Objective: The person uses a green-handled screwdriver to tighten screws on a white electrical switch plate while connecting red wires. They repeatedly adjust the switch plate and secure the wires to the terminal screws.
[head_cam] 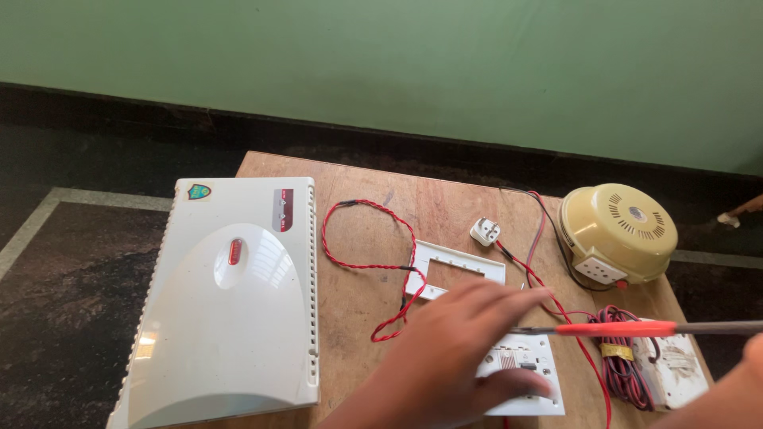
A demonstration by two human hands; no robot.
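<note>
Left hand (445, 357) lay flat on the white square switch-and-socket plate (528, 381), front of the wooden worktop (373, 183), fingers spread, pinning it w/ no closed grip. Right hand (727, 393), barely in view at the edge; can't tell its grip, though the red-shafted screwdriver (628, 327) ran from that side, tip reaching the left fingers. Twisted red-black wire (362, 266) looped just beside. Best, I'd judge: keep plate pressed firm, tip square, fingers clear.

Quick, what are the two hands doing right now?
Left hand: open, palm down, pressing on the white switch plate.
Right hand: mostly out of view; grip cannot be told, though the red-handled screwdriver runs toward it.
</note>
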